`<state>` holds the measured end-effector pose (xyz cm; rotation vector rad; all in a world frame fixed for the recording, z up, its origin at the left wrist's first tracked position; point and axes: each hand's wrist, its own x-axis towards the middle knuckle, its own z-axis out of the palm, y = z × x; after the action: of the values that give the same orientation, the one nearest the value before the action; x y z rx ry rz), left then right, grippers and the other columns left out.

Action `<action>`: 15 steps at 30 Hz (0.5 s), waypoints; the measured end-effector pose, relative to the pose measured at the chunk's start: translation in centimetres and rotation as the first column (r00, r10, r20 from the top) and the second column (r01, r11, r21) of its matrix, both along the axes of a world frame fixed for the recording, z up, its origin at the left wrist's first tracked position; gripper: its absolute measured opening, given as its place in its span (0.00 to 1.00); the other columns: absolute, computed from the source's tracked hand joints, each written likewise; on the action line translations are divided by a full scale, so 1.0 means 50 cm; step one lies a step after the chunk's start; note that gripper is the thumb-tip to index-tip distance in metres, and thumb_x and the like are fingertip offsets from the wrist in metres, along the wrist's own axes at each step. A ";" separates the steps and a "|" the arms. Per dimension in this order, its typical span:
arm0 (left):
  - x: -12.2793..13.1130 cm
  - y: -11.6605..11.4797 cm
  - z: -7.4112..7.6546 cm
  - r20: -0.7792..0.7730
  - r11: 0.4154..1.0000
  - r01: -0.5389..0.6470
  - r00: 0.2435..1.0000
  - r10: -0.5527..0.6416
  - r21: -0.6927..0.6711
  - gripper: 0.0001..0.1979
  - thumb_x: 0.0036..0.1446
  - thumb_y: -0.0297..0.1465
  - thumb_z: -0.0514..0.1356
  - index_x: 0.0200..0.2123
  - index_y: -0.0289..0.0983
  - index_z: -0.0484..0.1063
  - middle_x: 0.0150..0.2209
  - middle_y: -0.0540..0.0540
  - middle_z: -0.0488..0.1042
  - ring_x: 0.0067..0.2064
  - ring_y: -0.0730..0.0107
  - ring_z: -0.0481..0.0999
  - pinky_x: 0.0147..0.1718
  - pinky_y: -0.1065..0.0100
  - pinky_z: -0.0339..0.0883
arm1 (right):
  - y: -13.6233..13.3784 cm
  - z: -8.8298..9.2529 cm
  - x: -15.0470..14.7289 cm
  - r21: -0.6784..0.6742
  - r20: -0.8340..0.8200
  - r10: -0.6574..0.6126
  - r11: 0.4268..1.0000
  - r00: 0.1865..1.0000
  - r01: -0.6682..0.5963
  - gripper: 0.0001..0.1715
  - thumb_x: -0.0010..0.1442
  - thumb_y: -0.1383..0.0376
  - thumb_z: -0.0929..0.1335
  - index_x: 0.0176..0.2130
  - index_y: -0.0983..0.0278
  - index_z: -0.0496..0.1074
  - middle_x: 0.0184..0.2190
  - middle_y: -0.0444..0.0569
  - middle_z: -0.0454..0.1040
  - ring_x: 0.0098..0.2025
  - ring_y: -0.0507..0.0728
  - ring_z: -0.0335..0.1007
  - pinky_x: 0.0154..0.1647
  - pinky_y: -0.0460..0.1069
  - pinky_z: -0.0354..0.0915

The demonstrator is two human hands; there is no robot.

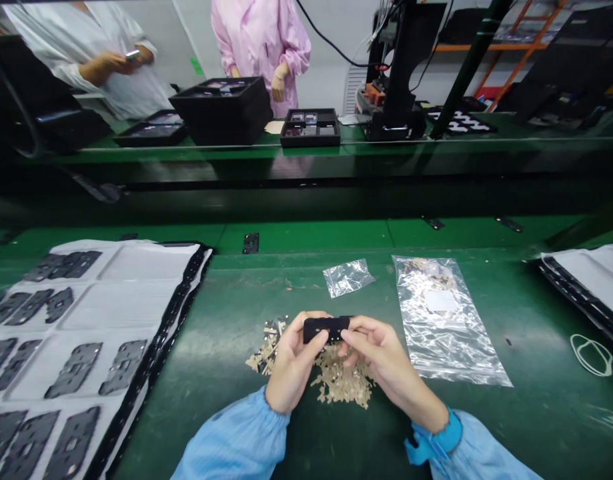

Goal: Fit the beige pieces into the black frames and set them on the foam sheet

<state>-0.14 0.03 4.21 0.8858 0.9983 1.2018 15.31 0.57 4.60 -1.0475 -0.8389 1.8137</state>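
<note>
Between my two hands is a small black plastic plate, raised above the green bench. My left hand grips its left end, with the thumb across the near face. My right hand pinches the right end with thumb and fingers; whether it also holds a tiny part is too small to tell. Under the hands lies a pile of small tan pieces. To its left is a smaller heap of tan and metallic pieces, partly covered by my left hand.
A white-lined tray with several black plates stands left. A small clear bag and a larger zip bag lie beyond my hands. A rubber band and another tray are right. Behind the conveyor stand two people.
</note>
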 end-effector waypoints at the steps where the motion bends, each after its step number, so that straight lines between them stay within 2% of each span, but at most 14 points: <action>1: -0.001 0.000 0.002 -0.080 0.999 -0.003 0.997 0.007 0.049 0.09 0.54 0.30 0.61 0.39 0.35 0.70 0.41 0.44 0.71 0.46 0.64 0.71 0.48 0.64 0.65 | 0.000 -0.001 -0.001 0.039 0.052 -0.024 0.999 0.998 0.022 0.13 0.53 0.59 0.72 0.33 0.67 0.73 0.21 0.43 0.71 0.21 0.49 0.68 0.23 0.43 0.69; 5: -0.004 0.003 0.003 -0.263 0.988 0.009 0.964 0.033 0.156 0.10 0.54 0.31 0.61 0.40 0.35 0.70 0.40 0.43 0.71 0.42 0.66 0.73 0.44 0.66 0.68 | 0.001 -0.003 -0.001 0.197 0.202 -0.055 0.980 0.978 0.014 0.13 0.50 0.57 0.73 0.30 0.65 0.76 0.27 0.43 0.67 0.21 0.49 0.68 0.21 0.45 0.71; 12: -0.011 0.008 -0.005 -0.379 0.974 0.080 0.926 0.006 0.211 0.04 0.56 0.29 0.59 0.33 0.35 0.74 0.33 0.46 0.70 0.36 0.69 0.73 0.34 0.71 0.68 | -0.007 -0.003 0.001 0.269 0.324 0.023 0.956 0.946 -0.116 0.10 0.56 0.59 0.69 0.35 0.62 0.77 0.32 0.46 0.65 0.21 0.49 0.70 0.23 0.47 0.70; 15: -0.017 0.012 -0.004 -0.411 0.963 0.115 0.912 -0.005 0.244 0.04 0.56 0.28 0.60 0.32 0.35 0.74 0.32 0.45 0.71 0.35 0.69 0.72 0.34 0.70 0.67 | -0.008 -0.002 0.006 0.365 0.392 0.005 0.917 0.920 -0.161 0.10 0.59 0.62 0.67 0.37 0.62 0.77 0.31 0.46 0.65 0.24 0.50 0.68 0.24 0.47 0.70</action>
<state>-1.01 0.64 4.01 1.4121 1.1463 1.1356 15.62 0.18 4.51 -1.1260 -1.4407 1.4345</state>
